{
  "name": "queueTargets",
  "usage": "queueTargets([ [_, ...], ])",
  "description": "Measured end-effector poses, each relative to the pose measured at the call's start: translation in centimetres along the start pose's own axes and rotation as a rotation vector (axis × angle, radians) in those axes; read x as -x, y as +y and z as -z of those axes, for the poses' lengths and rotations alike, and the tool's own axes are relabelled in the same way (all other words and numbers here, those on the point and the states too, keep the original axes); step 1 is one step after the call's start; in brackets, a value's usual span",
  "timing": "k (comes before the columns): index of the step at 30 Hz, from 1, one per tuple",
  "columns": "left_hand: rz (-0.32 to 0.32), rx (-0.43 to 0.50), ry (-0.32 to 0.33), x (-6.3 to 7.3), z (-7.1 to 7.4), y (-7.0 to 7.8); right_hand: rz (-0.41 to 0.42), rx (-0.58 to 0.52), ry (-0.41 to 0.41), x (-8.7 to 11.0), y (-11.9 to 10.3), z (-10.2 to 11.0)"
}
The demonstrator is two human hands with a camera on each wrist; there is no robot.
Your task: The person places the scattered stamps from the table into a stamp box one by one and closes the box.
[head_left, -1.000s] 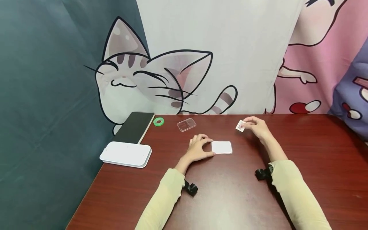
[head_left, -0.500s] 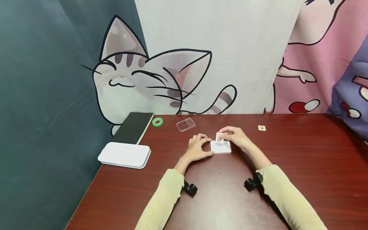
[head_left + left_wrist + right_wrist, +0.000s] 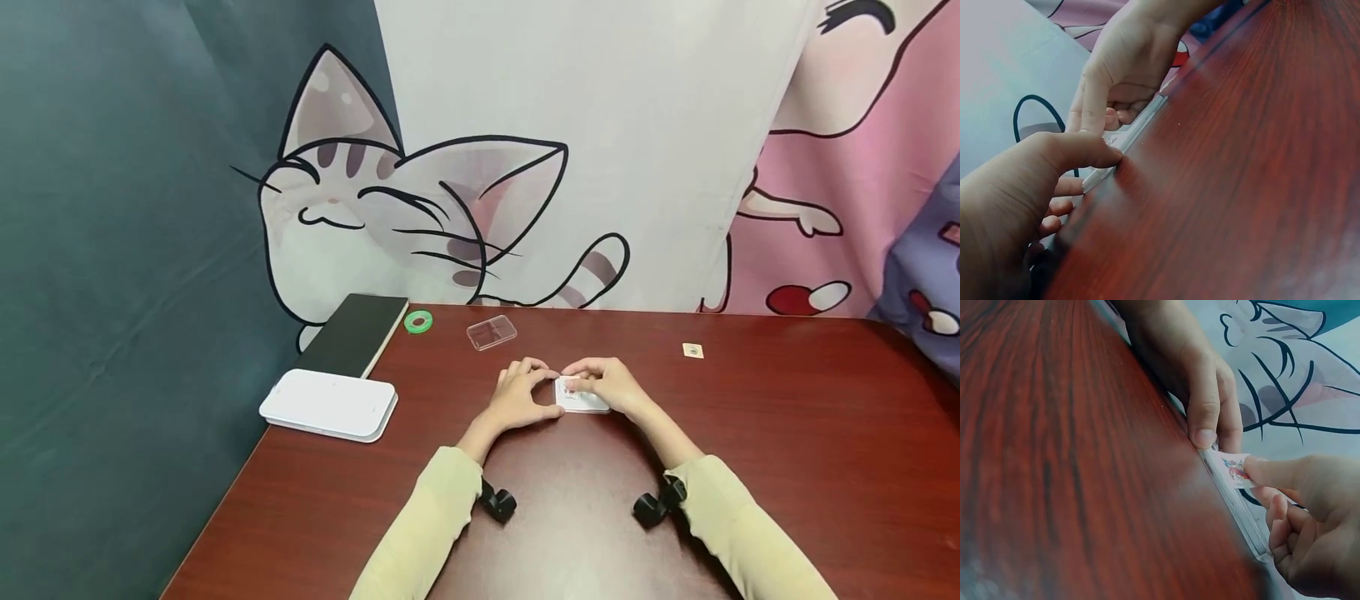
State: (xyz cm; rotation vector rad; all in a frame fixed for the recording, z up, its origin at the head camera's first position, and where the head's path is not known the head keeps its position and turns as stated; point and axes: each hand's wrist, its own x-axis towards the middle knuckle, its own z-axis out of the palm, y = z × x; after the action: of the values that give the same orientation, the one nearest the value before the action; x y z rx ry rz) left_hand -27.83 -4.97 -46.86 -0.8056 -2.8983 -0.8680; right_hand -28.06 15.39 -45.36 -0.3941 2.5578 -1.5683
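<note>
One left hand (image 3: 519,400) and one right hand (image 3: 617,390) meet short of the table's far edge (image 3: 787,337), head view, a clear tray (image 3: 492,332) beyond. Left wrist: thumb and fingers clamp a clear case (image 3: 1145,122). Right wrist: thumb and finger pinch a picture card (image 3: 1234,470) over the white stack (image 3: 1245,514) inside; placement seems in hand, a flat release next.

- An indoor desk corner; home, office or studio cannot be told apart.
- Creased fabric backdrop (image 3: 667,150), cartoon-printed, hangs behind the desk and along its left.
- Glossy reddish-brown wood-grain desk (image 3: 570,542).
- Desk stationery: black-covered notebook (image 3: 356,333), green tape roll (image 3: 409,323).
- Black wrist cameras (image 3: 498,502) mark it as a recording spot.
</note>
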Motion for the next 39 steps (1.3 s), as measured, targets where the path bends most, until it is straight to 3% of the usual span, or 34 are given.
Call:
queueTargets([
  [16, -0.013, 0.013, 0.003, 0.1, -0.5, 0.0, 0.038, 0.181, 0.042, 0.0, 1.6, -0.3],
  [30, -0.022, 0.075, 0.02, 0.3, -0.3, -0.4, 0.053, 0.259, 0.07, -0.3, 1.1, -0.5],
  [35, -0.019, 0.052, 0.017, 0.4, -0.6, -0.6, 0.048, 0.234, 0.048, -0.2, 1.2, -0.4],
  [39, -0.029, 0.072, 0.031, 0.2, -0.4, -0.5, 0.063, 0.138, 0.06, -0.2, 1.2, -0.1],
])
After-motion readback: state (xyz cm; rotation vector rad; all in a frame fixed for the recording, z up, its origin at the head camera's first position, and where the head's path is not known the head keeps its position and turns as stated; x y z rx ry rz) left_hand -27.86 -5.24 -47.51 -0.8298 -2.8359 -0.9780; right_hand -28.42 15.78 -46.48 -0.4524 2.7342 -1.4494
